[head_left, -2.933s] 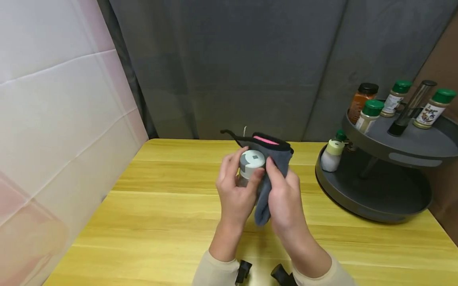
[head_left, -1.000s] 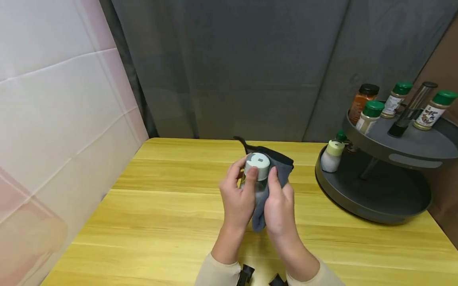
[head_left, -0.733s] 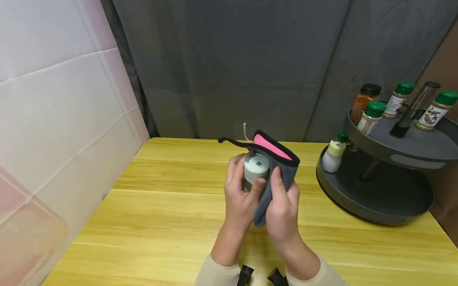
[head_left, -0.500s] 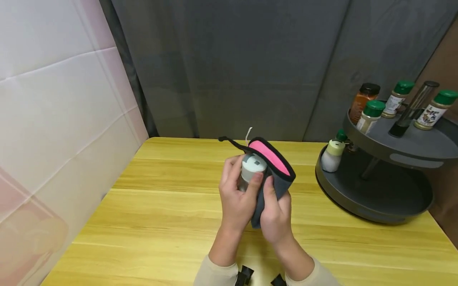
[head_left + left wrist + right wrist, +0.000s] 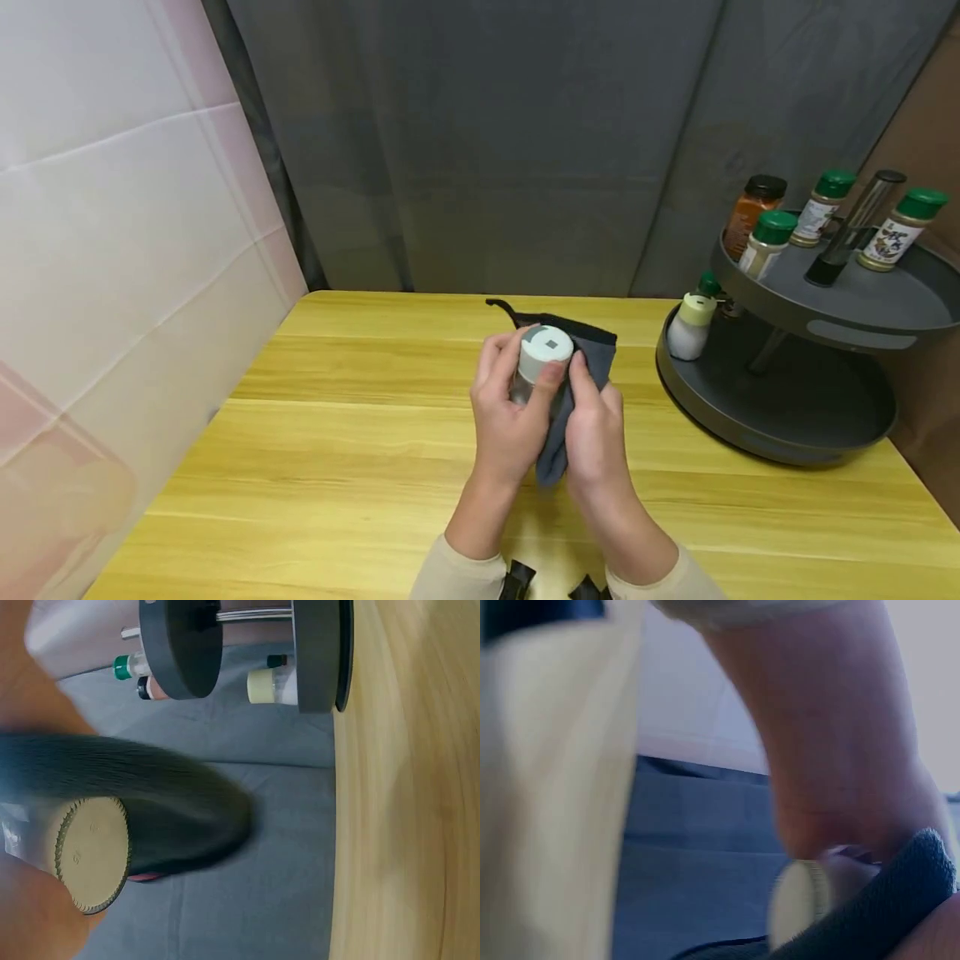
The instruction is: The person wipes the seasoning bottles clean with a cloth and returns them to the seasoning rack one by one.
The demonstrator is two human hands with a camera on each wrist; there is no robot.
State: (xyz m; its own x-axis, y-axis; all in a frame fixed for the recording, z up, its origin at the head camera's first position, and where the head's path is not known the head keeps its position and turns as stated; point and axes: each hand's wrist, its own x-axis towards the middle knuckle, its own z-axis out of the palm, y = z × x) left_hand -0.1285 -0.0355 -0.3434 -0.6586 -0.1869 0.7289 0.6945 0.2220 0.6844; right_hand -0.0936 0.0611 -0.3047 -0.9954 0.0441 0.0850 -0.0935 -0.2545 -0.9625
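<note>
My left hand (image 5: 502, 412) grips an upright seasoning jar (image 5: 546, 350) with a pale grey-white lid, fingers on its far side and thumb across the near side. In my right hand (image 5: 596, 429) is a grey cleaning cloth (image 5: 600, 354) with black trim and a thin black strap, pinched under the thumb and pressed to the jar's right side. Below the hands hangs the cloth's lower end. The left wrist view shows the jar's round ridged base (image 5: 91, 855) beside the blurred cloth (image 5: 165, 780), with a sliver of pink lining under it. Fingers and cloth cover most of the jar's body.
A dark two-tier turntable (image 5: 776, 450) stands at the right of the wooden table (image 5: 337, 467). Its upper tier holds several spice jars with green or black lids. A white bottle with a cream cap (image 5: 692, 329) sits below. Grey curtain (image 5: 480, 150) hangs behind.
The cloth has shifted up and down and tilted against the jar; its pink opening, wide half a second ago, no longer shows in the head view. Both hands and jar have moved slightly right.
</note>
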